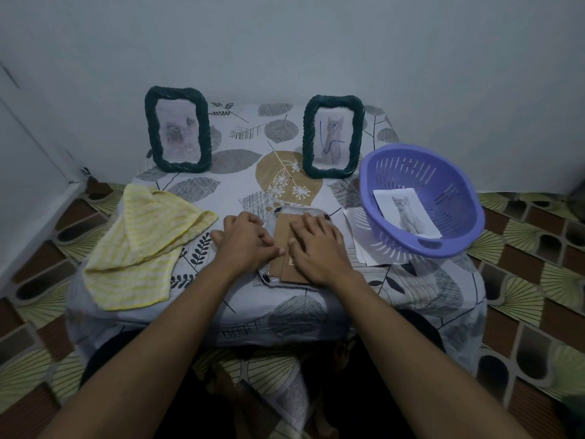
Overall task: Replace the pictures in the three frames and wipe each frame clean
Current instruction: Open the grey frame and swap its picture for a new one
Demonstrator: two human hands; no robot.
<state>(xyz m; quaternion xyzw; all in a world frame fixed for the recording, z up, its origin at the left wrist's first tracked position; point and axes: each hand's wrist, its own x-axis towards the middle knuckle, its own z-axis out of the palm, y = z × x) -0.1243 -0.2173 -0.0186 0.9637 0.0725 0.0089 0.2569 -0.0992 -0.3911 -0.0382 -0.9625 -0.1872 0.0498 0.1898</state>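
Observation:
A third frame [282,231] lies face down at the table's front middle, its brown cardboard back up. My right hand [316,248] lies flat on that back with fingers spread. My left hand [245,242] sits at the frame's left edge, fingers curled, fingertips at the cardboard's edge; whether it pinches anything is hidden. Two dark rope-rimmed frames stand upright at the back: the left frame [177,129] holds a faded picture, the right frame [333,137] a cat picture with blue scribbles. A yellow striped cloth [142,245] lies crumpled to the left.
A purple plastic basket [456,245] tilts at the right with a cat picture [406,212] inside. Loose white sheets [361,242] lie under its left side. The small table wears a leaf-print cover [240,144]. A wall stands close behind; patterned floor surrounds the table.

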